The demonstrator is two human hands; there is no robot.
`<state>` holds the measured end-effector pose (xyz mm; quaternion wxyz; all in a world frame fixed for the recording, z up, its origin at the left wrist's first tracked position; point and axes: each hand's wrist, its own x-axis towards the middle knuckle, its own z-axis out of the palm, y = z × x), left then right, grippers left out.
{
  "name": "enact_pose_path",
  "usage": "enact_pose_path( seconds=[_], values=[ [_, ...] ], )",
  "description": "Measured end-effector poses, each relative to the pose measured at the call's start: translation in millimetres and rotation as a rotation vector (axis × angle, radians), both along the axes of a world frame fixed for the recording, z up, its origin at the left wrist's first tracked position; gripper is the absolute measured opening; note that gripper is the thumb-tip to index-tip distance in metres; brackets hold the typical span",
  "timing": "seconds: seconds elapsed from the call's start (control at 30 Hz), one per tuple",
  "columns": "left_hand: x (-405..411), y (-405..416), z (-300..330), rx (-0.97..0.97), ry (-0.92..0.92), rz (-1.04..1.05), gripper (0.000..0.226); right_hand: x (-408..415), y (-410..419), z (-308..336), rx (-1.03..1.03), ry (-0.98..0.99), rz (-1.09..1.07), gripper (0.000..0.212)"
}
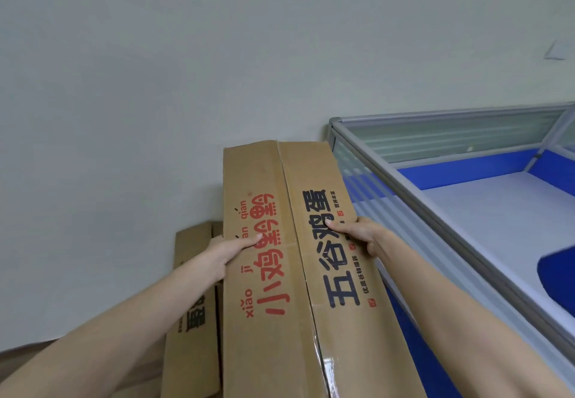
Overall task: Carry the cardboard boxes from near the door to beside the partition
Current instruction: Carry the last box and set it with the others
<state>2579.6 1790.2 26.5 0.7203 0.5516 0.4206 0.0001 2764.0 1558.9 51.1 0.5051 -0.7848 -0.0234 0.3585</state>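
Cardboard box [280, 273], flattened and printed in red and black, filling the lower centre, tilting up toward twelve o'clock, being held from both sides. Left hand [228, 253] gripping its nine o'clock edge, thumb lying over the red print, fingers wrapped out of sight behind. Right hand [357, 236] clamping the three o'clock edge, thumb pressing on the black print. Second box [193, 304] standing just beside at eight o'clock, against the pale wall [155, 86]. Blue partition [420, 180] with grey rail running at three o'clock, close alongside.
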Motion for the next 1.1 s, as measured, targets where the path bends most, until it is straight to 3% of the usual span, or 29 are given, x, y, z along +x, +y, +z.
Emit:
enact_pose_path(
  seconds=[0.13, 0.33, 0.43, 0.7, 0.8, 0.93, 1.1],
  values=[
    [68.8, 14.3, -5.2, 0.008, 0.033, 0.045, 0.067, 81.5, 27.5, -9.3, -0.058, 0.031, 0.055, 0.057],
    [141.7, 42.1, -26.1, -0.028, 0.105, 0.068, 0.074, 156.4, 63.9, -28.9, -0.075, 0.047, 0.013, 0.048],
    [170.8, 55.7, -36.5, 0.002, 0.109, 0.077, 0.077, 184.8, 82.3, -46.1, -0.088, 0.012, -0.04, 0.054],
    [210.0, 59.9, -49.0, 0.079, 0.136, 0.112, 0.063, 222.7, 104.4, -71.1, -0.173, -0.046, -0.082, 0.081],
    [211.7, 57.5, -55.2, 0.117, 0.143, 0.128, 0.075, 229.3, 104.0, -81.8, -0.214, -0.054, -0.078, 0.086],
    [214.3, 52.8, -62.7, 0.173, 0.144, 0.125, 0.072, 271.6, 99.2, -146.5, -0.325, -0.104, -0.065, 0.095],
    [219.9, 49.1, -63.0, 0.17, 0.154, 0.144, 0.075, 249.6, 102.4, -111.8, -0.325, -0.128, -0.056, 0.075]
  ],
)
